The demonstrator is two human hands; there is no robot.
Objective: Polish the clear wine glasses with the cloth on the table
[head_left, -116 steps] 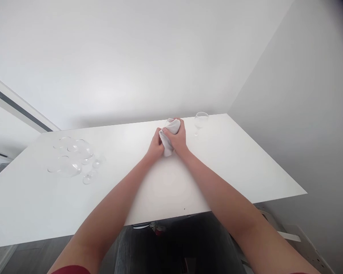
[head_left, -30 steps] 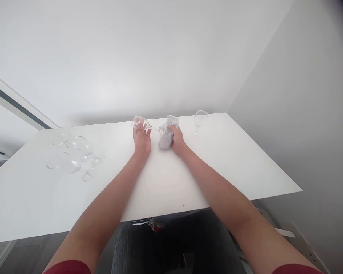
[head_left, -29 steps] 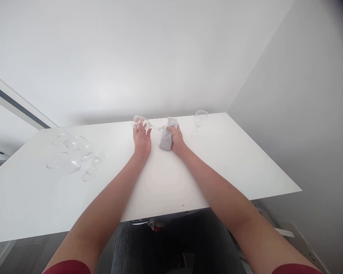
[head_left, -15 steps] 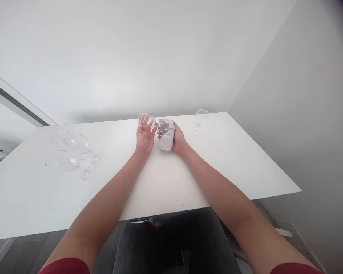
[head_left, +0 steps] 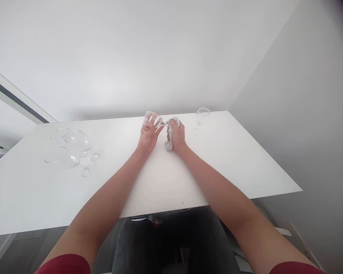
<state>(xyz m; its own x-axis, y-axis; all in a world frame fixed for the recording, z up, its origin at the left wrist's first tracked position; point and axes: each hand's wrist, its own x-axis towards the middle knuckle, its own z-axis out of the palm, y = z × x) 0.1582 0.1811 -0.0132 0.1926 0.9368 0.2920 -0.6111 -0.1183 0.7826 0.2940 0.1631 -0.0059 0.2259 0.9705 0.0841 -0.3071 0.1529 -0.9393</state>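
Left hand clamped round the tilted wine glass [head_left: 153, 119], left hand [head_left: 149, 137] just at its bowl, rim toward nine o'clock, right hand [head_left: 177, 135] gripping the pale cloth [head_left: 169, 142] by its stem end, standing glass [head_left: 202, 115] at two, clustered glasses [head_left: 74, 152] at nine.

L hand [head_left: 148, 137], clasped over cloth [head_left: 169, 144] approx. 4 s prior, had come off it, bearing wineglass [head_left: 151, 118] bowl; vs. 1 s prior, both had shifted nearer R hand [head_left: 178, 136]. Cloth had bunched tighter in R grip.
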